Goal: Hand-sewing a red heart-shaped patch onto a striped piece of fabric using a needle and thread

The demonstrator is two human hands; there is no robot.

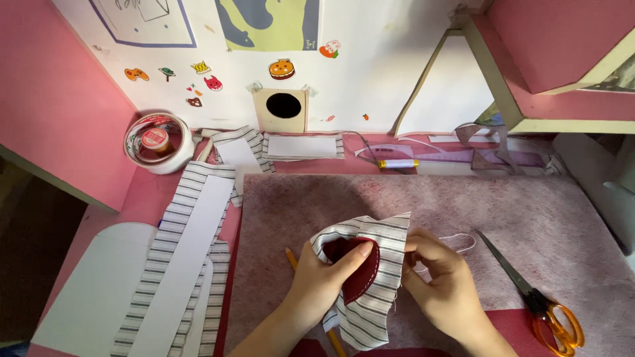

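Pinching striped fabric (370,264) edge, both hands (331,277).

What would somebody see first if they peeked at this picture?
Two hands in the middle: the left hand and right hand pinch a striped cloth wrapped round a dark red piece. Orange-handled scissors lie at the right on the mat, and a tape roll sits at the far left.

scissors (532,297) right, pencil (311,291) left, mat (463,205) open ahead
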